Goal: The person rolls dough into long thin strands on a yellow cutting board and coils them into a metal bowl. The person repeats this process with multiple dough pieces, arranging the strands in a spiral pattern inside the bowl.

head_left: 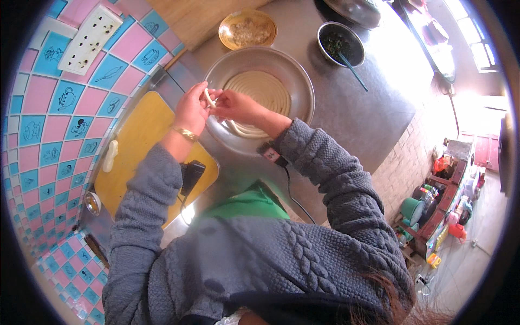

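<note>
A pale dough rope (210, 98) is pinched between the fingers of my left hand (190, 110) and my right hand (238, 106). Both hands hover over the left rim of a wide round metal pan (302, 92), close together. Inside the pan lies more of the rope, wound in a flat coil (260, 89); its near loops pass beneath my right wrist. Left of the pan, a yellow board (135, 141) carries a short stick of dough (110, 156) at its left edge. My fingertips partly cover the held stretch of dough.
Beyond the pan sit an amber bowl (248, 30) with pale crumbly contents and a metal bowl (341, 44) of dark greens, a teal stick-like utensil (353, 71) leaning out. Black cabled devices (192, 176) hang near my forearms. A tiled wall (92, 92) borders the left side.
</note>
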A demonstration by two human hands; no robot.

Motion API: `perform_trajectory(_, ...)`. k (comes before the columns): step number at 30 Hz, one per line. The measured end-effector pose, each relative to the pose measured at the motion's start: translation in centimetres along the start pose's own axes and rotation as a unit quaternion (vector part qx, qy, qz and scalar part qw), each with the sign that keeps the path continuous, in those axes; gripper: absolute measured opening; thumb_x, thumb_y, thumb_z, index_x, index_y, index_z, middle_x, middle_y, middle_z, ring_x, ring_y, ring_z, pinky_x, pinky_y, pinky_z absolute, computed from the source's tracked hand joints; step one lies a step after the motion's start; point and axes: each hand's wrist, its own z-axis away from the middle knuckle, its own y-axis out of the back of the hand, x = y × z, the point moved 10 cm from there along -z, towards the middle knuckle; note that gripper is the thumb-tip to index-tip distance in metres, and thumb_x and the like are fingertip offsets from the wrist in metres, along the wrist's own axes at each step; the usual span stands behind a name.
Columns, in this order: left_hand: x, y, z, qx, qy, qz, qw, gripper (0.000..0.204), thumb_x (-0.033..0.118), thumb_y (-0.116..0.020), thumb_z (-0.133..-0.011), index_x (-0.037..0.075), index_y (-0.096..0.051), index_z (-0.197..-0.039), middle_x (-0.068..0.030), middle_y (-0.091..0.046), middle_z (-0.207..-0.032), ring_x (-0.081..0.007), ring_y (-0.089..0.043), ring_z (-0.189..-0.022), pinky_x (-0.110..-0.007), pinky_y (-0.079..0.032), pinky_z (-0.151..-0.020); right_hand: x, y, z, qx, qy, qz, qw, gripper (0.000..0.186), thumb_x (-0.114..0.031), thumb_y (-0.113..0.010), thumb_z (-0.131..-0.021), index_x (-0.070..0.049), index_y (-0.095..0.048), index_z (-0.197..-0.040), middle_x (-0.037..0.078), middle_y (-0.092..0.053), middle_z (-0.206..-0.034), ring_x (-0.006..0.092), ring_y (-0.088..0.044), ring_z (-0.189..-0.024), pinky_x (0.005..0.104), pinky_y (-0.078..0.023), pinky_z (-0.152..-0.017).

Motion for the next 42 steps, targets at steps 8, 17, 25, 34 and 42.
perform_trajectory(8, 0.2, 1.5, 0.8, 0.082, -0.084, 0.020, 0.993, 0.025, 0.018, -0.060, -0.101, 0.004, -0.055, -0.121, -0.0063, -0.062, -0.108, -0.0194, -0.065, -0.104, -0.035, -0.056, -0.085, -1.8, 4.2, -0.4, 0.071, 0.006, 0.267, 0.961, 0.027, -0.019, -0.063, -0.092, -0.006, -0.070, -0.115, 0.010, -0.073, -0.085, 0.0192, -0.070, -0.077, 0.0351, -0.054, -0.072)
perform_trajectory(17, -1.2, 1.6, -0.8, 0.069, -0.037, -0.019, 0.997, 0.036, 0.020, -0.059, -0.102, 0.008, -0.055, -0.135, -0.0025, -0.062, -0.113, -0.0105, -0.062, -0.098, -0.032, -0.054, -0.084, -2.9, 7.1, -1.0, 0.159, 0.087, 0.293, 0.939, 0.025, -0.019, -0.062, -0.084, -0.012, -0.075, -0.104, 0.017, -0.073, -0.095, 0.0354, -0.071, -0.090, 0.0437, -0.056, -0.080)
perform_trajectory(25, -1.4, -2.8, -0.8, -0.034, -0.267, -0.574, 0.773, 0.054, 0.016, -0.057, -0.093, 0.003, -0.046, -0.144, -0.0225, -0.064, -0.120, -0.0359, -0.061, -0.118, -0.046, -0.047, -0.101, -3.5, 9.2, -1.4, 0.187, 0.152, 0.346, 0.907, 0.021, -0.018, -0.061, -0.086, -0.011, -0.075, -0.099, 0.017, -0.069, -0.095, 0.0381, -0.067, -0.091, 0.0465, -0.055, -0.081)
perform_trajectory(34, -6.8, -4.4, 3.7, -0.158, -0.224, -0.876, 0.396, 0.050, 0.026, -0.064, -0.092, 0.002, -0.047, -0.133, -0.0212, -0.064, -0.121, -0.0385, -0.053, -0.129, -0.055, -0.034, -0.114, -5.4, 9.5, -3.3, 0.176, 0.191, 0.359, 0.896, 0.020, -0.016, -0.060, -0.087, -0.010, -0.073, -0.101, 0.016, -0.068, -0.098, 0.0374, -0.066, -0.095, 0.0471, -0.054, -0.084)
perform_trajectory(42, -7.7, -4.0, 4.0, -0.171, -0.164, -0.882, 0.408, 0.049, 0.046, -0.059, -0.096, 0.003, -0.066, -0.118, -0.0168, -0.064, -0.126, -0.0340, -0.049, -0.135, -0.055, -0.025, -0.120, -3.1, 11.7, -4.5, 0.229, 0.118, 0.373, 0.892, 0.014, -0.015, -0.063, -0.085, -0.008, -0.069, -0.096, 0.014, -0.068, -0.100, 0.0385, -0.066, -0.095, 0.0477, -0.054, -0.081)
